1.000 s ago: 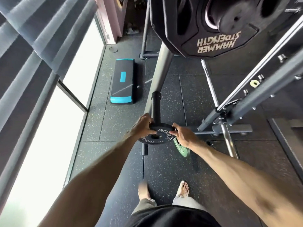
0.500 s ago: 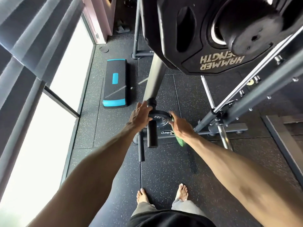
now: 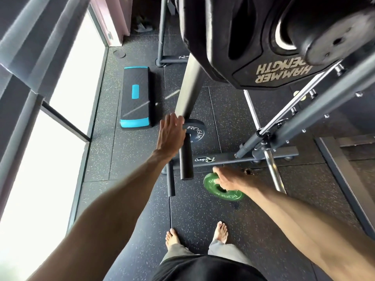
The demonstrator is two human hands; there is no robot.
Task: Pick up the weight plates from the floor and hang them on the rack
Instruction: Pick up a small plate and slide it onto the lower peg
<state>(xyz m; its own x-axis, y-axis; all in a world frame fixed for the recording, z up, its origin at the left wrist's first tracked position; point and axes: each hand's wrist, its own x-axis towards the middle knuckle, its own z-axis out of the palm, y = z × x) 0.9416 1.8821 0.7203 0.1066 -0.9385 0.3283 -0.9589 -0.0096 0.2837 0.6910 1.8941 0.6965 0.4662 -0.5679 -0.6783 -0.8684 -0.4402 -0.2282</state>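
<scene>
Left hand (image 3: pixel 171 134) lays straight fingers on the small black round metal plate (image 3: pixel 195 133), while right hand (image 3: pixel 230 180) grips the green round metal plate (image 3: pixel 211 187), whose hole should meet the near black cylindrical peg (image 3: pixel 186 159) squarely.

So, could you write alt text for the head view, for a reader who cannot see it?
Seen from above, a person's left hand touches a small black Rogue plate hung on a rack peg, while the right hand grips a small green plate lower down. A large Hammer Strength plate hangs above them.
</scene>
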